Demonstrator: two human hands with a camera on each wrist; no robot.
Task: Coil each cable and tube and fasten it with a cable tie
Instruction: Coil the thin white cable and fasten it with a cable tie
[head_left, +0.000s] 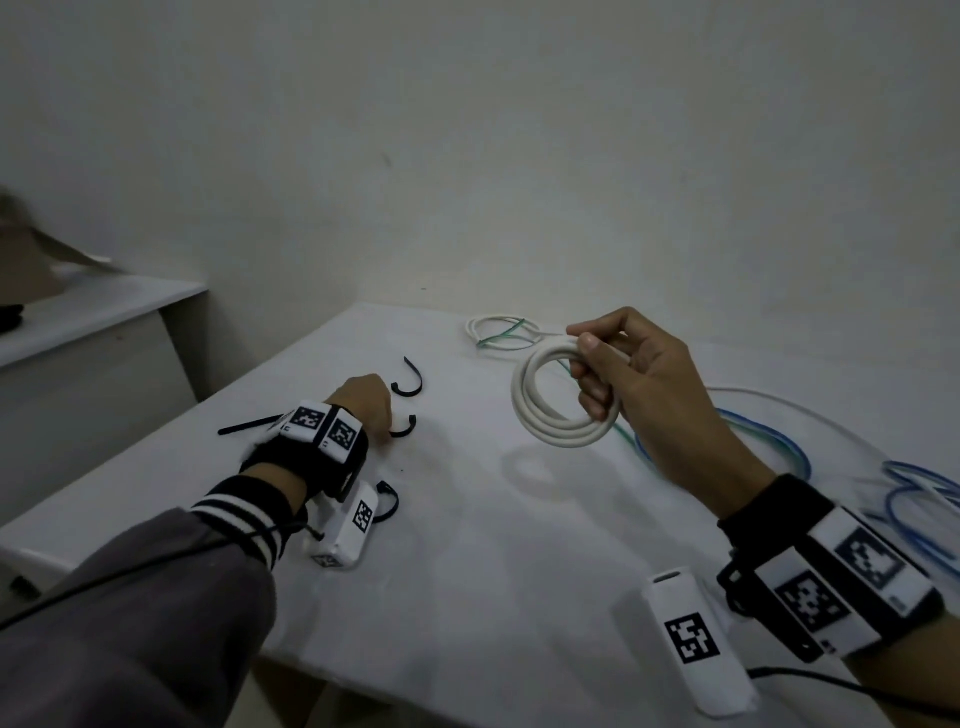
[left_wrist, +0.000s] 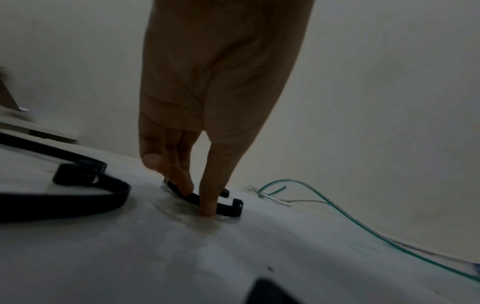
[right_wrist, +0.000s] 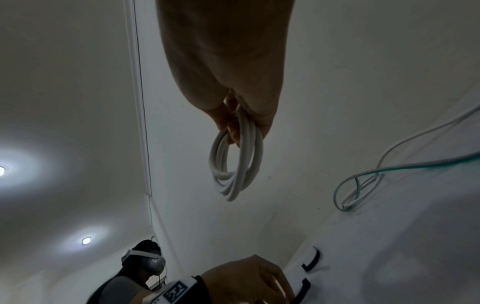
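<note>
My right hand (head_left: 589, 371) grips a coiled white cable (head_left: 540, 415) and holds it up above the white table (head_left: 467, 545). In the right wrist view the coil (right_wrist: 233, 176) hangs from that hand's fingers (right_wrist: 228, 123). My left hand (head_left: 382, 421) is down on the table at the left and pinches a curved black cable tie (head_left: 405, 428). In the left wrist view its fingertips (left_wrist: 207, 205) sit on that tie (left_wrist: 228, 209). Three more black ties lie around it: one beyond (head_left: 413, 379), one nearer (head_left: 389, 501), one to the left (head_left: 249, 425).
A loose thin white and green wire (head_left: 498, 332) lies at the table's far edge against the wall. Blue cables (head_left: 779, 447) and a long white cable (head_left: 810, 415) sprawl over the right side. A lower shelf (head_left: 104, 306) stands to the left.
</note>
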